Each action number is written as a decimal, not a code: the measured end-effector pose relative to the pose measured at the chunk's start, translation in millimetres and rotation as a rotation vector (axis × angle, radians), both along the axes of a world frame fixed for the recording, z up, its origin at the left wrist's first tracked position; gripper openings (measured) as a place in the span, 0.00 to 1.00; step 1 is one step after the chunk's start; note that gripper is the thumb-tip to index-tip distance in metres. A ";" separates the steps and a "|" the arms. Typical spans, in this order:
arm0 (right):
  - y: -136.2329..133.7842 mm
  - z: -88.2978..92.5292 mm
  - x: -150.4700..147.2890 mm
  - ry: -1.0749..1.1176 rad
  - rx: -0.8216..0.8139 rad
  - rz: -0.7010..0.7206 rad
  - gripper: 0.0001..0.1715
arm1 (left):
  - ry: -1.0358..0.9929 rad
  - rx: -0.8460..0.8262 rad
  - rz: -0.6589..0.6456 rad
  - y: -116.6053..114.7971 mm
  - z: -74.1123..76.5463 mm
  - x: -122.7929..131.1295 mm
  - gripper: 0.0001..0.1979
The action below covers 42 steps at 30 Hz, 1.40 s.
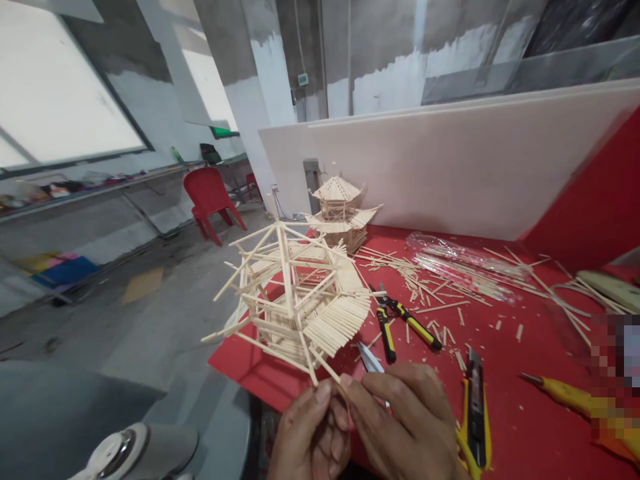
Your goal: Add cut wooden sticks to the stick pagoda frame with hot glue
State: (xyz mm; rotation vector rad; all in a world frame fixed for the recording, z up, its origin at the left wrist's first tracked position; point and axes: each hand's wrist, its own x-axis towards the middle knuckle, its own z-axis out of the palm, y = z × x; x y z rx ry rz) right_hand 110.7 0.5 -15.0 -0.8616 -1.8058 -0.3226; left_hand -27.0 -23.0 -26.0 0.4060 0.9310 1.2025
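A pavilion frame of thin wooden sticks (295,287) stands at the near left corner of the red table, with rows of sticks laid as roofing on its right side. My left hand (313,430) is closed at the lower end of a stick that slopes down from the frame's near corner. Close beside it, my right hand (405,417) pinches a wooden stick (327,367) between thumb and fingers, its far end at the same corner. The two hands are nearly touching. Scissors (370,359) lie partly under my right hand.
Black-and-yellow pliers (407,323), a utility knife (476,413) and a yellow-handled tool (565,393) lie on the red table (530,363). Loose sticks (420,280) are scattered behind. A stick pagoda (340,213) stands at the back. A flask (145,450) is at lower left.
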 end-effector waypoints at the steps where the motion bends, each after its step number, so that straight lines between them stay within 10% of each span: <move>1: 2.6 0.7 -1.3 0.009 -0.008 0.002 0.08 | 0.002 -0.007 0.013 -0.4 -2.7 -2.2 0.16; 42: 25.9 -2.2 -11.1 -0.104 -0.138 0.045 0.12 | -0.073 -0.068 0.224 25.7 -11.1 -18.5 0.11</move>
